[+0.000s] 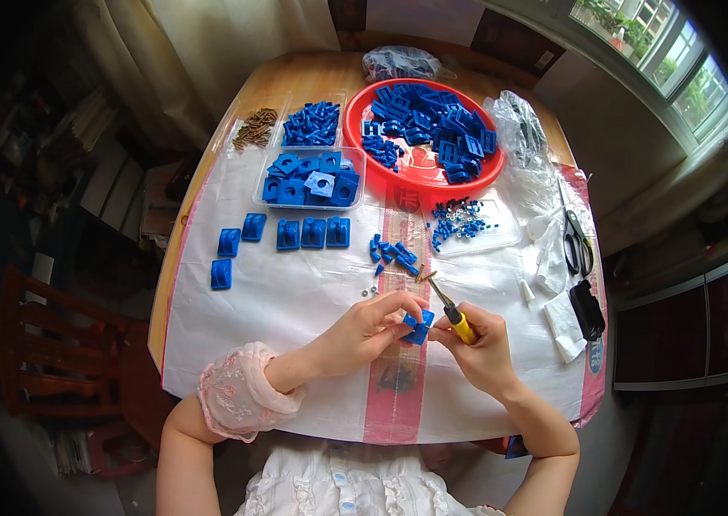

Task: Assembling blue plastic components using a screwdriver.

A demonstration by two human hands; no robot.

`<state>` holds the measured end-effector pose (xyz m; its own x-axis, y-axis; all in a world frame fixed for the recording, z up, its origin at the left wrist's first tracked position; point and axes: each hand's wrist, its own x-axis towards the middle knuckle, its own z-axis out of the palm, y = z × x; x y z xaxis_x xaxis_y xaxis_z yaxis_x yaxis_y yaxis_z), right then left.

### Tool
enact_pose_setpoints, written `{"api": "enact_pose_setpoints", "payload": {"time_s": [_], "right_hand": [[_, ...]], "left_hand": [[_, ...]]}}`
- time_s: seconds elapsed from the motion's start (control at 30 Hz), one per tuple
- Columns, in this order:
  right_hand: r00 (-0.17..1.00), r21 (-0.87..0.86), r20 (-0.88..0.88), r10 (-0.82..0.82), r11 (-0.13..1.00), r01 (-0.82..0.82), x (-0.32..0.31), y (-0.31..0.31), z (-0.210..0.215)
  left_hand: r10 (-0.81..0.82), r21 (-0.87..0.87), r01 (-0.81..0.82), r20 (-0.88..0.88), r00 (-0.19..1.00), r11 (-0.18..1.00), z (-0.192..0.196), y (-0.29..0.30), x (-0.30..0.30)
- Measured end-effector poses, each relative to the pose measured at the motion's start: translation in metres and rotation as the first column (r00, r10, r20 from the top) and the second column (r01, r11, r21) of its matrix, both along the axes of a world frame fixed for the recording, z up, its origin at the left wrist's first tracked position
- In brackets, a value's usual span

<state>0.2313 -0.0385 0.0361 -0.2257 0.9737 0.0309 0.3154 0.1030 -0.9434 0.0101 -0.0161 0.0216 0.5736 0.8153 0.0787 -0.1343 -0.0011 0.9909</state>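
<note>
Head view: the left hand (371, 328) grips a small blue part (418, 328) over the sheet-covered table (295, 288), near its front edge. The right hand (484, 351) is closed around a yellow-handled tool (462, 328), fingertips at the part's right side (contact cannot be confirmed). Loose blue pieces (404, 254) lie just beyond the hands. A red basin (433, 190) stands farther back; black-handled scissors (585, 249) lie at right.

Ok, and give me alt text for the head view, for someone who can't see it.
A person's left hand holds a small blue plastic part over a table, while the right hand holds a yellow-handled tool beside it. Six blue pieces lie farther left; beyond the hands are a clear box and a red basin holding more blue parts.
</note>
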Motion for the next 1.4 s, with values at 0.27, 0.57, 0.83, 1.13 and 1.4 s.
{"api": "enact_pose_setpoints", "payload": {"time_s": [0.27,0.57,0.83,1.13,1.4], "right_hand": [[0.986,0.171,0.167,0.016,0.984,-0.045,-0.003,-0.001,0.006],[0.989,0.227,0.145,0.013,0.973,-0.047,-0.005,-0.003,0.001],[0.994,0.191,0.106,0.023,0.981,-0.043,-0.003,-0.006,0.005],[0.984,0.356,0.178,0.004,0.932,-0.068,-0.006,-0.012,0.013],[0.977,0.368,0.213,0.029,0.924,-0.108,-0.006,-0.015,0.009]], "left_hand": [[-0.018,0.097,0.033,-0.151,0.988,0.995,-0.006,-0.002,-0.003],[-0.004,0.086,0.023,-0.208,0.978,0.996,-0.002,-0.006,-0.002],[-0.146,-0.148,0.138,-0.046,0.988,0.979,-0.014,0.003,-0.006],[-0.155,-0.249,0.173,0.088,0.984,0.953,-0.002,0.005,-0.006],[-0.141,-0.173,0.134,-0.03,0.99,0.976,-0.004,0.007,-0.004]]}}
